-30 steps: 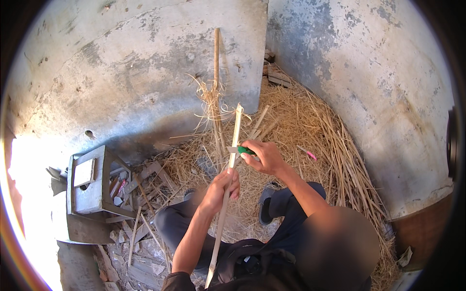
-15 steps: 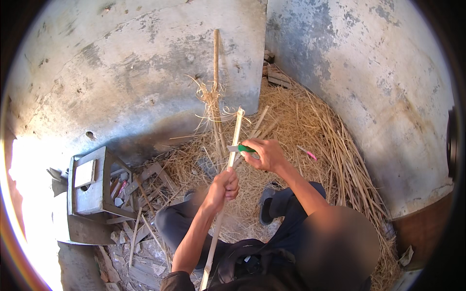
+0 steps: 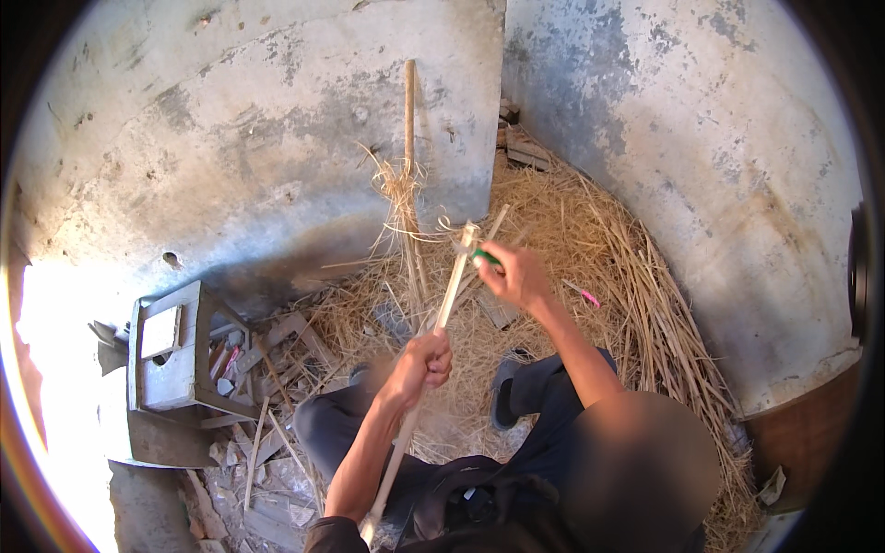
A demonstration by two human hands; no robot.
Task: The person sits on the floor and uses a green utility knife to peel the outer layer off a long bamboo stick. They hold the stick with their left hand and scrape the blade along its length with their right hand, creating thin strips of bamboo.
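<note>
My left hand (image 3: pixel 422 361) grips the middle of a long pale wooden stick (image 3: pixel 451 290) that slants from my lap up toward the wall corner. At the stick's upper end my right hand (image 3: pixel 513 273) holds a small green-handled tool (image 3: pixel 486 259), its tip hidden against the wood. My legs in dark trousers are folded below, on the straw.
A heap of dry straw (image 3: pixel 599 249) fills the corner between two stained plaster walls. A tall stick with straw tied to it (image 3: pixel 408 157) leans on the wall. A small grey wooden stool (image 3: pixel 171 355) and broken wood scraps (image 3: pixel 263 442) lie to my left.
The stick has slid downward through my left hand, so its top end now sits lower, at my right hand. Both hands keep their grip.
</note>
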